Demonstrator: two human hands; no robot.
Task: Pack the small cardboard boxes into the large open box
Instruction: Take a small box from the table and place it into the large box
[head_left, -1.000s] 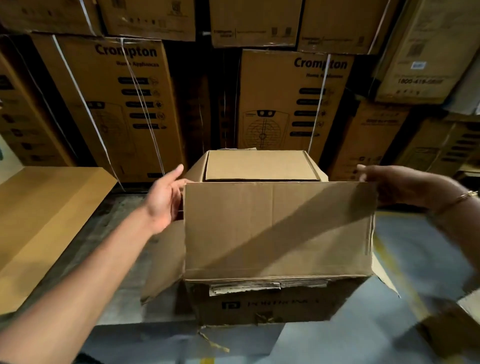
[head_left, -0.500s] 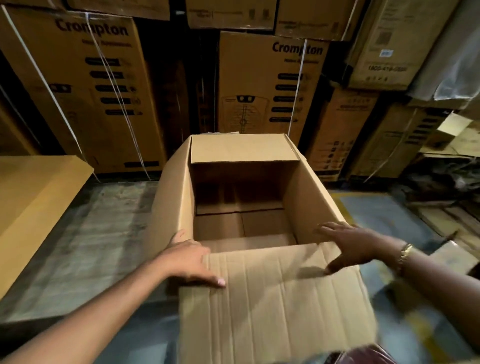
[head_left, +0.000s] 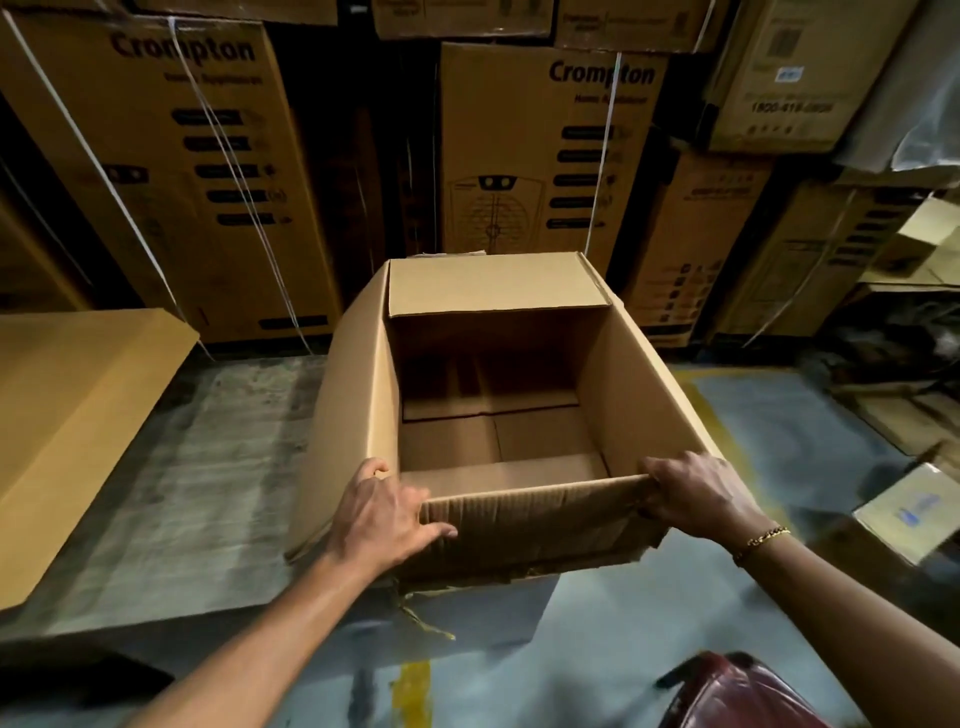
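Note:
The large open box (head_left: 644, 384) stands on the floor in front of me, brown cardboard, with nothing inside but its bottom flaps. Its far flap tilts inward over the opening and its left flap hangs outward. The near flap (head_left: 540, 525) is folded down toward me. My left hand (head_left: 382, 512) presses on that flap's left end, fingers spread over the fold. At the flap's right corner my right hand (head_left: 696, 491) grips the edge. A small cardboard box (head_left: 914, 512) with a blue mark lies on the floor to the right.
Tall stacks of printed cartons (head_left: 550, 150) form a wall right behind the box. A flat cardboard sheet (head_left: 78, 415) lies to the left. Loose cardboard pieces (head_left: 893, 410) clutter the floor on the right. A dark red object (head_left: 737, 696) sits at the bottom edge.
The near flap stood upright, then swung down toward me. Both hands moved from the box's sides to that flap's ends. My view has come closer over the opening.

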